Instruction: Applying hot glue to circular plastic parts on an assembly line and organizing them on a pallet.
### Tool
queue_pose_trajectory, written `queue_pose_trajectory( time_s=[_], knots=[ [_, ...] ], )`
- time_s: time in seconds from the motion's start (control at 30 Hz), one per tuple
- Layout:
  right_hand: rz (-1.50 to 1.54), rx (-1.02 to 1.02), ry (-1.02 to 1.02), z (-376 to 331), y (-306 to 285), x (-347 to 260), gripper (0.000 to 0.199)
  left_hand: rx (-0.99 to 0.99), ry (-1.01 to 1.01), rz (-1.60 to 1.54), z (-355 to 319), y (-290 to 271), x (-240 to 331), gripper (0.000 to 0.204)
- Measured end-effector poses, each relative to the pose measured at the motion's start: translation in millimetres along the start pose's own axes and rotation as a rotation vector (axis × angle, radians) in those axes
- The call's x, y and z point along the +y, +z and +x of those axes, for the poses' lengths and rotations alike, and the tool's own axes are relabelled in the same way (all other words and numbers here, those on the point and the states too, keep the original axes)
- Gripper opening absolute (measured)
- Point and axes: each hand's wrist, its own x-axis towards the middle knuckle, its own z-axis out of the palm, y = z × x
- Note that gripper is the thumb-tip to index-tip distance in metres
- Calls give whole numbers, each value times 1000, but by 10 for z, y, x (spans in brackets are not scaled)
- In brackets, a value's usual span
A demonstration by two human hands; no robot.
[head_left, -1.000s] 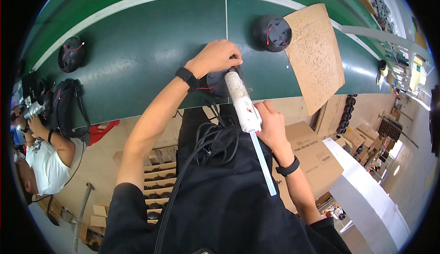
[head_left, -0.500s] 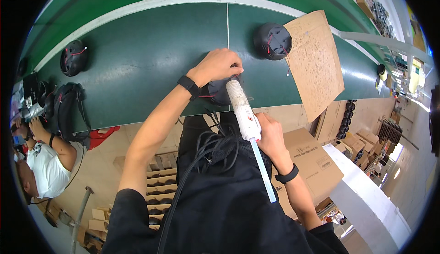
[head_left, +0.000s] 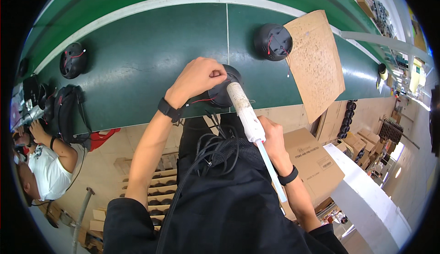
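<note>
Since the earlier frames the left hand (head_left: pixel 198 77) has stayed on the black round housing (head_left: pixel 223 91) at the near edge of the green tabletop (head_left: pixel 137 66), and the white glue gun (head_left: pixel 244 112) has kept its slant, nozzle end at the housing; the view has only shifted a little.

The left grip is curled over the housing's top, fingers pressed onto it, hiding most of it. The right hand (head_left: pixel 270 137) is wrapped around the gun's lower body, pinching it; its fingers are mostly hidden behind the gun, and the pale glue stick (head_left: pixel 271 171) juts back toward the body. Where the nozzle meets the housing is hard to make out. A thin red wire (head_left: pixel 201 101) shows beside the left wrist.

A second black housing (head_left: pixel 273 42) sits further off, touching a brown cardboard sheet (head_left: pixel 316 64) that overhangs the tabletop's edge. A third black housing (head_left: pixel 72 60) lies well apart to the left, with bare green surface between. Another person (head_left: pixel 43 171) sits low at the left rim, partly cut off
</note>
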Motion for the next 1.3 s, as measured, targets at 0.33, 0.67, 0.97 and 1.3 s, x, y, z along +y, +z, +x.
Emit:
queue_pose_trajectory(
  time_s=[0.33,0.67,0.97,1.3],
  knots=[
    [-11,22,-2,-11,29,7,21,33,-56,-25,-181,36,-2,13],
    [151,-1,-20,-59,24,78,31,287,-54,52,-360,93,90,29],
    [267,-14,-87,-57,-1,158,41,-76,-214,109,-745,-33,149,18],
    [164,-33,-157,42,-90,26,17,140,-67,-120,-329,40,-6,14]
  ],
)
